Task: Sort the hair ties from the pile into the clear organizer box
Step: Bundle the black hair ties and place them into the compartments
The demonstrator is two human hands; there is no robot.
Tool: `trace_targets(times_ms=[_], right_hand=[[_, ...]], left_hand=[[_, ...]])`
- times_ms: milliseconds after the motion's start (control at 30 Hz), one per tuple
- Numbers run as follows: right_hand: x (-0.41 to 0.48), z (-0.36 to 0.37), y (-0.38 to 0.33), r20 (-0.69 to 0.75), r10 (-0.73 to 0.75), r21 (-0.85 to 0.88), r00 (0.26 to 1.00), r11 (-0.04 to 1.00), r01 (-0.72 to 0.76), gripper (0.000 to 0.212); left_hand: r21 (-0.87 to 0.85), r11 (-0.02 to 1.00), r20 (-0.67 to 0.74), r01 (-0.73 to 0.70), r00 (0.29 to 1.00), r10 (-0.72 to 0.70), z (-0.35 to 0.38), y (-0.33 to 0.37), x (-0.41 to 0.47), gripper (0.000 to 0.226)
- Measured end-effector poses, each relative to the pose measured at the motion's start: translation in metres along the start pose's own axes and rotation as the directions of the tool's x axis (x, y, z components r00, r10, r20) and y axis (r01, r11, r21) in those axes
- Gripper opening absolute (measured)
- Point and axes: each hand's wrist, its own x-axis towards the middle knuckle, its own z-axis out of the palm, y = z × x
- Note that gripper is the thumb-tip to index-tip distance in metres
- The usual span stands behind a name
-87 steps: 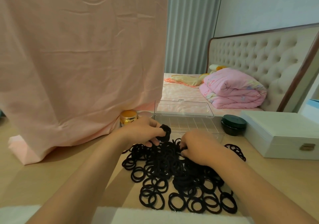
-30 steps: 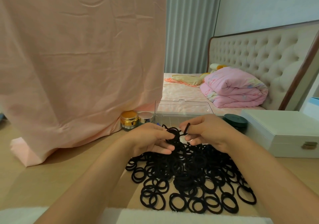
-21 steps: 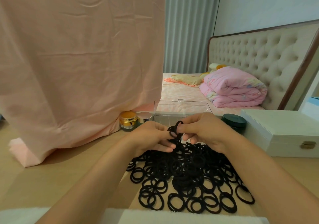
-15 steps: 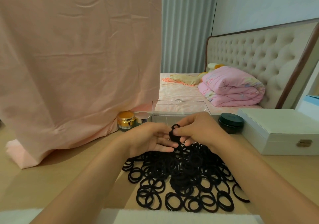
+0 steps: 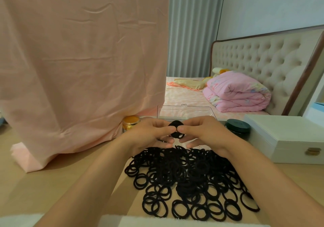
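The fingers (image 5: 168,130) of the left hand (image 5: 149,135) and those of the right hand (image 5: 205,134) are clamped from either side on a small bunch of black hair ties (image 5: 176,131), held between them just above the far edge of the pile (image 5: 189,179) and in front of the clear organizer box (image 5: 184,112). The box stands with its lid upright behind the hands; its inside is mostly hidden by them. The pile spreads over the pale wooden counter (image 5: 52,188) between the forearms, with loose rings thinning toward the near edge. To the left a gold-lidded jar (image 5: 131,121) sits against a hanging pink cloth (image 5: 78,60); to the right lie a dark green round tin (image 5: 237,126) and a white case with a brass clasp (image 5: 287,135). Beyond are a bed with a folded pink quilt (image 5: 236,93), a tufted headboard (image 5: 263,60) and grey curtains (image 5: 192,29). Half a second ago the right hand was pressing a loop against the left hand's bunch; now both hands grip it evenly, raised slightly higher
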Motion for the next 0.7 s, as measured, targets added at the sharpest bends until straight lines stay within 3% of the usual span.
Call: trace_targets(times_ms=[167, 300, 400, 467, 600, 700], right_hand=[[0.027, 0.006, -0.009, -0.014, 0.034, 0.071, 0.999, 0.997, -0.033, 0.026], [0.060, 0.004, -0.023, -0.175, 0.036, -0.066, 0.984, 0.997, -0.048, 0.020], [0.085, 0.007, -0.024, -0.227, 0.042, -0.197, 0.973, 0.976, -0.088, 0.013], [0.099, 0.013, -0.018, -0.225, 0.057, -0.338, 0.973, 0.932, -0.133, 0.015], [0.120, 0.028, -0.006, -0.179, 0.033, -0.687, 0.983, 0.711, -0.149, 0.033], [0.126, 0.039, -0.010, -0.179, 0.001, -0.907, 0.984, 0.387, -0.165, 0.036]], left_hand=[[0.306, 0.951, -0.185, -0.050, 0.977, 0.111, -0.012, 0.014, 0.013, 0.024], [0.395, 0.915, -0.308, -0.084, 0.926, 0.218, -0.025, 0.003, 0.030, 0.018], [0.713, 0.699, -0.224, -0.050, 0.929, 0.296, -0.033, -0.021, 0.042, 0.016], [0.789, 0.612, -0.152, -0.050, 0.950, 0.274, -0.034, -0.033, 0.046, 0.016], [0.785, 0.615, -0.132, -0.080, 0.947, 0.292, -0.033, -0.038, 0.049, 0.016], [0.752, 0.648, -0.136, -0.120, 0.934, 0.331, -0.036, -0.039, 0.049, 0.014]])
